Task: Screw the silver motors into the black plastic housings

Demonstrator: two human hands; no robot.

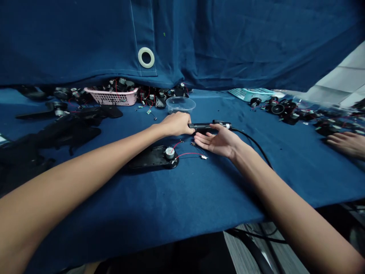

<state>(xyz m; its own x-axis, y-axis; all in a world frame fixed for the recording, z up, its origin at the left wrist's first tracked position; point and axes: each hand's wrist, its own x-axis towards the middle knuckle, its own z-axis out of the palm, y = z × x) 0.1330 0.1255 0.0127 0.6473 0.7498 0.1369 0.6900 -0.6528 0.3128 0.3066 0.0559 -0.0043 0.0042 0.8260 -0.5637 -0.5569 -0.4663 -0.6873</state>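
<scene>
A black corded electric screwdriver (201,126) is held level above the blue cloth. My left hand (177,124) is closed around its left end, hiding the tip. My right hand (222,141) is turned palm up, its thumb hooked over the tool's body and its other fingers stretched out below. Under my left forearm lies a black plastic housing (148,159) with a round silver motor (170,153) at its right end. Red wires lead from it to a small connector board (203,156). Behind my left hand stands a clear plastic bowl (181,102).
Black housings (71,127) are heaped at the left. A pink basket (114,97) and a turquoise basket (252,93) stand at the back under a hanging blue curtain (228,42). Motor parts (281,109) lie at the right, near another person's hand (346,144). The screwdriver's cable (258,146) trails rightward.
</scene>
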